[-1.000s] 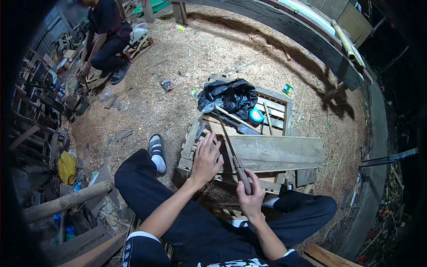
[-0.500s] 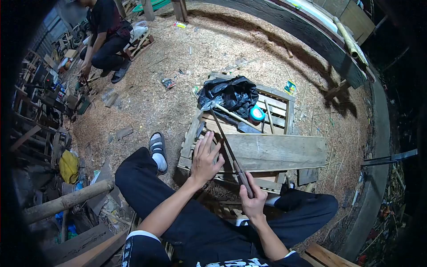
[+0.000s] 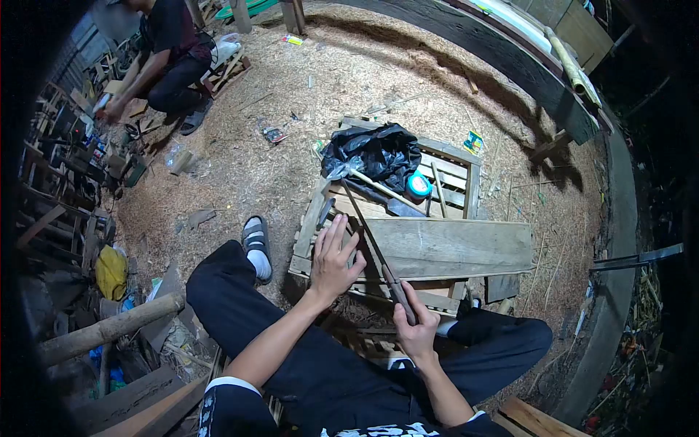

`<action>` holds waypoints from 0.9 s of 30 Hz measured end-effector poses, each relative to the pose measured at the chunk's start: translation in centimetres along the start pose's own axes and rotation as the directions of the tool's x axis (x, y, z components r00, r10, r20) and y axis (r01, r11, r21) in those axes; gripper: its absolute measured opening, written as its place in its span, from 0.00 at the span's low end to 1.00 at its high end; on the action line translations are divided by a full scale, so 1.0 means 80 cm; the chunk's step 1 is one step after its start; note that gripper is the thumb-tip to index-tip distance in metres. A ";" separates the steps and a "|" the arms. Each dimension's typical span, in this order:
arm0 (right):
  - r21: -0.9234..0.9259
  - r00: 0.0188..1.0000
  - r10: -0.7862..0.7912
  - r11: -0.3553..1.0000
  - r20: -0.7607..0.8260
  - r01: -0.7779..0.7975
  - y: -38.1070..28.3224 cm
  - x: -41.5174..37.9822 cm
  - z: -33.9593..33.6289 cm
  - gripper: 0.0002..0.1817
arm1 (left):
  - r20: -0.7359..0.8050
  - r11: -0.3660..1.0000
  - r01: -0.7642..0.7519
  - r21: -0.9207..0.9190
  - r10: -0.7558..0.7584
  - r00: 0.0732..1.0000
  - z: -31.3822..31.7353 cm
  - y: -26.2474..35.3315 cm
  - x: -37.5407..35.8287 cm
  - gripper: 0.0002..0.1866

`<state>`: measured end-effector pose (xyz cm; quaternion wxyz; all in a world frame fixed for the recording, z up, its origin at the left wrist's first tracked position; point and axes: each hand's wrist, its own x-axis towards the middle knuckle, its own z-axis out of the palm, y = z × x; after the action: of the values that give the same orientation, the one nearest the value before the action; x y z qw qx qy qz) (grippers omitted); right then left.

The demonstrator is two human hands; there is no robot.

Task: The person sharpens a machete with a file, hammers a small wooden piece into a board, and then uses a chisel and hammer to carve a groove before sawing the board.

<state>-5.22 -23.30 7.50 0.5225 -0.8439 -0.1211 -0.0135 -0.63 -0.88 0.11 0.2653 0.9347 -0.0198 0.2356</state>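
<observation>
My right hand point(image 3: 416, 328) is wrapped round the brown handle of a long, thin dark blade point(image 3: 368, 231), which points up and to the left. Beside the blade, my left hand point(image 3: 335, 264) has its fingers apart, with nothing visible in it. A wide wooden board point(image 3: 459, 247) lies across a slatted wooden crate point(image 3: 473, 191), just right of the blade. Behind the board are a black plastic bag point(image 3: 382, 154), a round blue container point(image 3: 419, 186) and a pale wooden handle point(image 3: 386, 191).
At the upper left a person point(image 3: 175, 62) crouches beside scattered tools and scraps. A thick pole point(image 3: 109, 329) lies at the lower left near a yellow bag point(image 3: 111, 273). A heavy beam point(image 3: 495, 51) crosses the top right. Shavings cover the ground.
The crouching person's arm has moved up and to the left. Both my hands and the blade stay almost where they were.
</observation>
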 end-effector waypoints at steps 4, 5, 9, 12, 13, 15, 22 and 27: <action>-0.014 0.999 0.044 0.999 0.025 -0.043 0.002 0.000 0.005 0.28 | 0.014 1.000 0.022 0.002 -0.022 1.000 0.001 -0.001 -0.002 0.24; -0.005 0.999 0.038 0.999 0.016 -0.038 0.000 -0.001 0.004 0.28 | 0.022 0.999 0.039 0.003 -0.039 0.999 0.000 -0.001 -0.002 0.25; 0.001 0.993 0.112 0.994 0.044 -0.112 -0.006 -0.003 -0.001 0.27 | 0.018 0.998 0.061 -0.025 -0.061 0.998 0.001 -0.001 -0.001 0.27; 0.009 0.993 0.114 0.993 0.035 -0.114 -0.006 -0.003 0.002 0.27 | 0.015 0.999 0.046 -0.007 -0.046 0.999 0.002 -0.003 -0.003 0.28; 0.011 0.993 0.115 0.993 0.037 -0.116 -0.005 -0.004 0.003 0.27 | 0.026 0.998 0.055 -0.004 -0.055 0.998 0.002 -0.004 -0.004 0.30; 0.021 0.999 0.034 0.999 -0.015 -0.034 -0.002 -0.004 0.004 0.27 | 0.034 0.998 0.063 0.000 -0.063 0.997 -0.003 -0.001 0.000 0.33; -0.029 0.995 0.084 0.996 0.047 -0.082 -0.005 -0.001 -0.004 0.27 | 0.083 0.990 0.126 -0.062 -0.121 0.989 -0.004 0.000 -0.002 0.43; -0.001 0.993 0.114 0.994 0.029 -0.114 -0.007 -0.006 -0.008 0.26 | 0.038 0.997 0.083 -0.003 -0.082 0.996 0.000 -0.003 -0.002 0.36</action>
<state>-5.72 -23.68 8.22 0.5210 -0.8493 -0.0803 0.0284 -0.73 -0.74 -0.09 0.2763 0.9385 0.0133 0.2067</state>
